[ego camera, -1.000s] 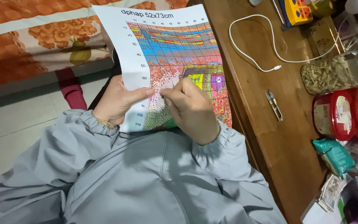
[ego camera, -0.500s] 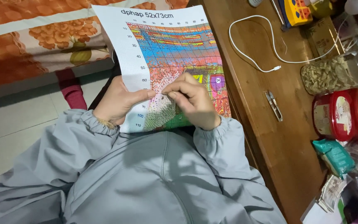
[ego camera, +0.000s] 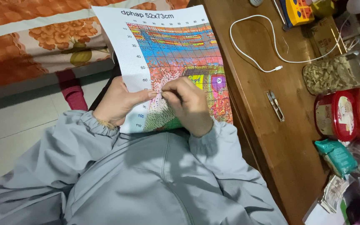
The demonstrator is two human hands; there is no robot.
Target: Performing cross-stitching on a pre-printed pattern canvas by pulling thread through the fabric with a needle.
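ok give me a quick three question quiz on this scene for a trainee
1. True or false: the left hand grips the white left margin of the gridded canvas.
2. Which lies nearest the small metal snips on the wooden table? A) white cable B) teal packet C) clear jar of dried pieces
3. Where do the right hand fingertips pinch?

Key
1. True.
2. A; its plug end lies just above the snips.
3. On the canvas's printed face, beside the left thumb; whatever they pinch is too small to see.
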